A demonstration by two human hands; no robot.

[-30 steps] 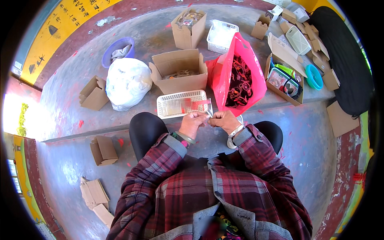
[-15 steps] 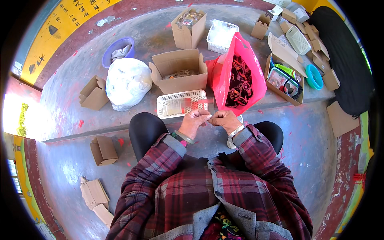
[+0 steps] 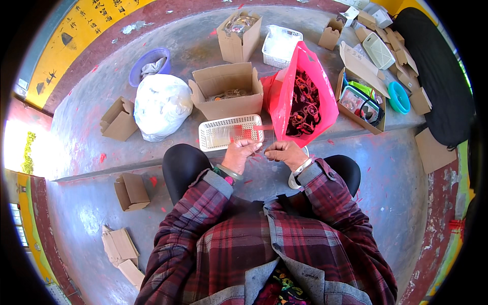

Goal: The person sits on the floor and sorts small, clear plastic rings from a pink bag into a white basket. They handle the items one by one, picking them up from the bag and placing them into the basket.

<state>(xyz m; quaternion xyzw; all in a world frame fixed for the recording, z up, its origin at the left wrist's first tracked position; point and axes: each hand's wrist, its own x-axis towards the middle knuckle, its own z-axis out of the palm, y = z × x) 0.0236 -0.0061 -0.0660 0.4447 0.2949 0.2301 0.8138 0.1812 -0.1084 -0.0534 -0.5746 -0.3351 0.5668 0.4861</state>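
Observation:
My left hand and my right hand are held close together above my lap, a narrow gap between them. The fingertips of each are pinched. Whatever lies in either pinch is too small or too hidden to name. Just beyond the hands, a white perforated basket rests on the raised ledge, with clear and red strips in it. To its right stands a bright pink plastic bag, its mouth open on a heap of dark and pinkish looped pieces.
Behind the basket is an open cardboard box with clear pieces inside. A stuffed white plastic bag and a purple basin sit left. To the right are a box of tools and a turquoise basket. The ledge edge crosses before me.
My hands have drawn slightly apart from near contact. The left hand has shifted a little to the left; the right has barely moved.

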